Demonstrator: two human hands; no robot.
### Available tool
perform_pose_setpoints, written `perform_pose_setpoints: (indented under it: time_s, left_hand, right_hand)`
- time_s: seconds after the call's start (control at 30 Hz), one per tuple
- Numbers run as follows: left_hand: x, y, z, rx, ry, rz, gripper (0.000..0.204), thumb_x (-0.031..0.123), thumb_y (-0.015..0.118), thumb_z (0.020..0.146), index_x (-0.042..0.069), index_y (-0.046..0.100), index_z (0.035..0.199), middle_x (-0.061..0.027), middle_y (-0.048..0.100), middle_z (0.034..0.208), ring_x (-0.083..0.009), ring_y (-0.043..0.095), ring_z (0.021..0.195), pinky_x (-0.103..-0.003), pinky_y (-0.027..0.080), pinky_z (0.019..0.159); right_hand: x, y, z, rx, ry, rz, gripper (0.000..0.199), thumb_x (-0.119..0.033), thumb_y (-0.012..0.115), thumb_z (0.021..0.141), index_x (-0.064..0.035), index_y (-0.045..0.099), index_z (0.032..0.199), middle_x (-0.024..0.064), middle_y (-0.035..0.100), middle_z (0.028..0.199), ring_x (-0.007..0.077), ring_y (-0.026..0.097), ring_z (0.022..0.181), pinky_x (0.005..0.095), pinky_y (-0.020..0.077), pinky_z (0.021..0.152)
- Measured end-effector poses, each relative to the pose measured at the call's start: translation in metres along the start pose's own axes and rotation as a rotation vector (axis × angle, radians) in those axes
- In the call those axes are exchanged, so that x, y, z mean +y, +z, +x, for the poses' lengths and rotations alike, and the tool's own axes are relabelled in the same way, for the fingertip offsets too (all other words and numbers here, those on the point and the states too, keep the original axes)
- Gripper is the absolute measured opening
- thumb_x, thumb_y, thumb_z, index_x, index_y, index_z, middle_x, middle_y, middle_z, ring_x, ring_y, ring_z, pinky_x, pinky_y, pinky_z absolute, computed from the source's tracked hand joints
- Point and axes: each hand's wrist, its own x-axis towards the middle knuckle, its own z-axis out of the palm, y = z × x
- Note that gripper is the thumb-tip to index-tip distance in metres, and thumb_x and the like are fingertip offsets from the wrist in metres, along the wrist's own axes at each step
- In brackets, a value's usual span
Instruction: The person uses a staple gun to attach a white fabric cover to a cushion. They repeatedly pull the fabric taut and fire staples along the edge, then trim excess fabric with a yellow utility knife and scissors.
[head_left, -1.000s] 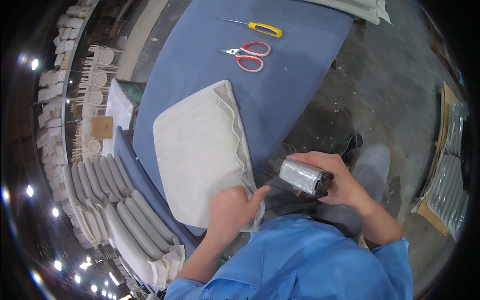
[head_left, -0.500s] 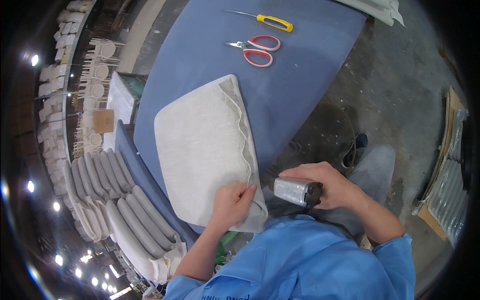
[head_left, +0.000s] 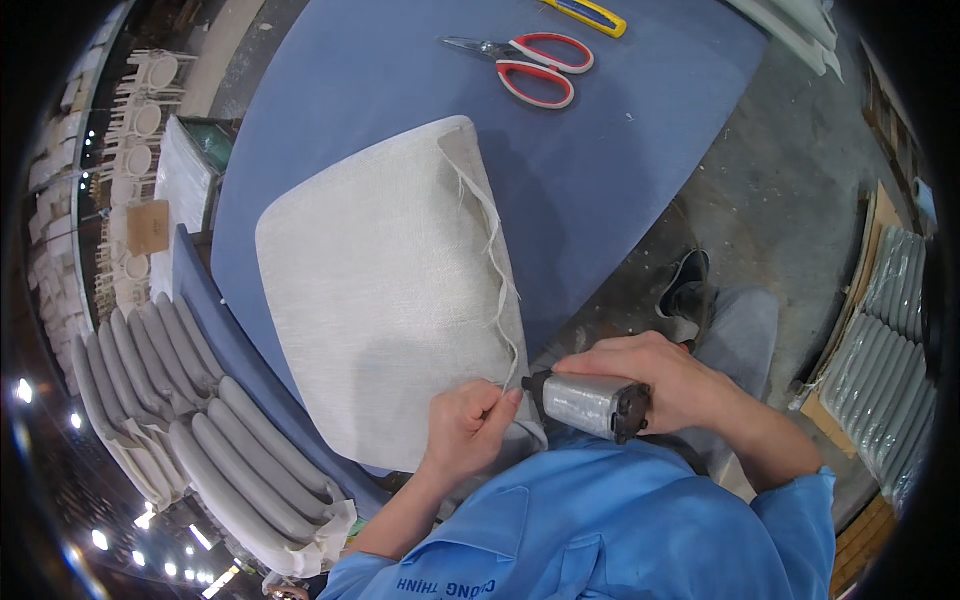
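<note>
A chair seat panel (head_left: 365,300) covered in off-white cloth lies on the blue-topped table (head_left: 640,130). Along its right side runs a loose, wavy fabric edge (head_left: 490,225). My left hand (head_left: 465,428) is closed at the near right part of the panel, thumb and fingers pinching that edge. In my right hand (head_left: 665,375) is a staple gun (head_left: 590,403) with a silver body and a dark nose. The nose is up against the panel's right edge, just beside my left thumb. Whether it presses on the cloth I cannot tell.
Red-and-white-handled scissors (head_left: 540,65) and a yellow-handled tool (head_left: 590,15) lie at the table's far side. Grey padded pieces (head_left: 240,460) are stacked at the left. Plastic-wrapped pieces (head_left: 880,350) stand at the right. Chair frames (head_left: 145,120) line the far left.
My right hand has brought the staple gun leftward, its nose now at the panel's edge by my left hand. The view has shifted; the scissors and yellow-handled tool appear higher up.
</note>
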Motion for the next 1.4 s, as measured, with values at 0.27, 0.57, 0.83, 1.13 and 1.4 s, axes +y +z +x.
perform_pose_setpoints:
  time_s: [0.27,0.57,0.83,1.13,1.4]
  left_hand:
    - [0.002,-0.001,0.004,0.012,0.053,0.019,0.043,0.012,0.077,0.105,0.001,0.055,0.070,-0.0134,0.050,0.063,-0.0292,0.049,0.055,-0.044,0.036,0.054]
    - [0.000,0.005,0.003,0.011,0.103,0.053,0.039,0.012,0.076,0.104,0.002,0.059,0.072,-0.0145,0.054,0.065,-0.0334,0.054,0.056,-0.045,0.038,0.055]
    - [0.021,-0.004,0.002,-0.048,0.063,0.265,0.043,0.025,0.077,0.106,0.002,0.064,0.072,-0.0177,0.063,0.068,-0.0385,0.064,0.060,-0.049,0.045,0.057]
    - [0.069,0.013,0.009,-0.240,-0.200,0.752,0.063,0.057,0.072,0.103,0.001,0.074,0.074,-0.0209,0.069,0.064,-0.0433,0.073,0.064,-0.052,0.055,0.063]
    - [0.026,0.009,-0.009,-0.032,-0.045,0.493,0.041,0.031,0.077,0.103,0.002,0.067,0.074,-0.0191,0.065,0.070,-0.0411,0.065,0.064,-0.052,0.048,0.061]
  right_hand:
    - [-0.008,-0.002,0.006,-0.059,0.052,-0.061,0.070,-0.015,0.091,0.081,-0.0032,0.071,0.147,0.0187,0.080,0.127,0.0402,0.079,0.111,0.0451,0.0625,0.096]
    - [-0.013,0.002,0.015,-0.075,0.146,-0.132,0.073,-0.007,0.090,0.075,-0.0122,0.070,0.145,0.0166,0.078,0.111,0.0427,0.077,0.104,0.0515,0.0594,0.088]
    - [-0.013,0.001,-0.009,0.060,0.004,-0.105,0.075,-0.005,0.091,0.073,-0.0094,0.071,0.145,0.0168,0.077,0.114,0.0423,0.076,0.105,0.0489,0.0601,0.090]
    - [-0.004,0.002,-0.043,0.251,-0.081,-0.070,0.071,-0.008,0.092,0.077,-0.0036,0.071,0.145,0.0172,0.081,0.118,0.0404,0.080,0.106,0.0469,0.0631,0.090]
    - [0.004,0.003,-0.037,0.195,-0.142,0.025,0.072,-0.006,0.093,0.076,-0.0037,0.072,0.145,0.0177,0.080,0.118,0.0397,0.079,0.110,0.0450,0.0628,0.092]
